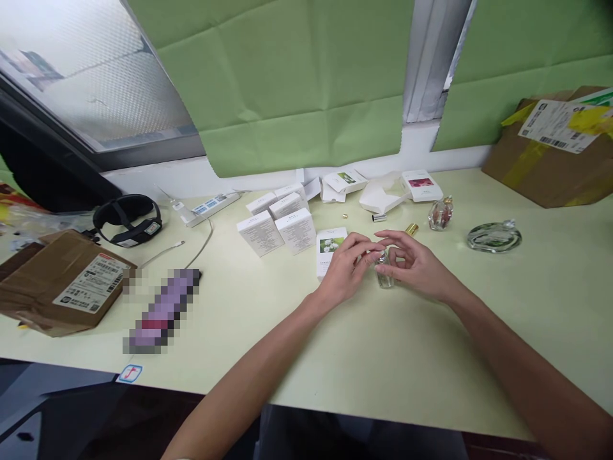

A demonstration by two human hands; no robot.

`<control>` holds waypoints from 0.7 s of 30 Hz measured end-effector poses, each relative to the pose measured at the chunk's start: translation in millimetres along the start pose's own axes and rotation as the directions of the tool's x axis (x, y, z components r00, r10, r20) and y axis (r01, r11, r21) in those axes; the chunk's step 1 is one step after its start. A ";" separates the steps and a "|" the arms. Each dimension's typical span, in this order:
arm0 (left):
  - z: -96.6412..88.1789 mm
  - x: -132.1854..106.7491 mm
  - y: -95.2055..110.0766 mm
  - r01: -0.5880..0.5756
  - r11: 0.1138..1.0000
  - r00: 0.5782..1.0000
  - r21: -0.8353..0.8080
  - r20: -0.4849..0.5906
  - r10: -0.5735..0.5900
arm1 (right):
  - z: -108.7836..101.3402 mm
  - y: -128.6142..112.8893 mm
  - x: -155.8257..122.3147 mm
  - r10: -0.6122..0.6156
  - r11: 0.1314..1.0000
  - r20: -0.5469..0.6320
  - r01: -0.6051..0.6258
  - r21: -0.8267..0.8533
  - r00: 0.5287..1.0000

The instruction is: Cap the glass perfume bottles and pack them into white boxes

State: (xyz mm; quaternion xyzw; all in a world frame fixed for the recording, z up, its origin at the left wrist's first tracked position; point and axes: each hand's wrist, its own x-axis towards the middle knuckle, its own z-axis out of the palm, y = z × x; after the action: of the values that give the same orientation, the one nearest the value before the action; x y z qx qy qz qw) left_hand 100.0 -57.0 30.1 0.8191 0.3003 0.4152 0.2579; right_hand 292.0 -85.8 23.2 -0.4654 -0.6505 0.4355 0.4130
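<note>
A small clear glass perfume bottle stands upright on the table between my hands. My left hand is closed, its fingertips pinched together at the bottle's neck. From the right, my right hand grips the bottle with thumb in front and curled fingers behind, the index finger reaching over its top. Whatever small part lies under the fingertips is hidden. Partly behind my left hand lies a white box with a flower picture. Just beyond my right hand is a gold cap; a silver cap lies farther back.
Several white boxes stand at the back, with opened cartons beside them. Two glass bottles, one round and one oval, are on the right. Cardboard boxes flank the table. A power strip, headset and blurred purple item lie left.
</note>
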 end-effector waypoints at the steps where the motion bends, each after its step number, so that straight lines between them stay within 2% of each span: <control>1: 0.1 0.0 0.3 0.001 1.000 1.000 0.017 0.004 -0.002 | 0.5 0.9 -1.1 0.006 0.999 0.013 -0.006 -0.052 1.000; 4: 1.1 -0.6 1.1 0.002 0.998 1.000 0.062 0.008 -0.003 | 1.9 3.8 -4.8 0.023 0.964 0.034 -0.013 -0.264 0.999; 6: 2.1 -1.0 1.0 0.006 0.997 1.000 0.078 -0.003 -0.006 | 2.8 4.9 -6.6 0.027 0.943 0.052 -0.008 -0.331 0.998; 9: 3.0 -1.4 -0.9 0.033 0.995 0.999 0.091 -0.039 -0.030 | 3.6 7.0 -7.1 0.001 0.955 0.107 0.031 -0.294 0.994; 11: 3.1 -1.5 -2.9 0.051 0.993 0.997 0.104 -0.069 -0.044 | 4.1 10.7 -5.9 -0.061 0.961 0.121 0.091 -0.260 0.991; 16: 3.8 -2.2 -6.0 0.034 0.988 0.995 0.153 -0.101 -0.019 | 5.4 22.7 -1.7 -0.269 0.926 0.104 0.287 -0.244 0.957; 21: 4.3 -2.6 -5.6 0.034 0.985 0.993 0.172 -0.117 -0.014 | 6.3 25.3 -0.4 -0.349 0.890 0.090 0.360 -0.280 0.933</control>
State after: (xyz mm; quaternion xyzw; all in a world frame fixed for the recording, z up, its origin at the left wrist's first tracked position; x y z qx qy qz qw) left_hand 100.8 -55.8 22.8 0.8095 0.3595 0.4307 0.1728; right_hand 292.3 -82.6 -2.7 -0.3866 -0.7891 0.2608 0.3998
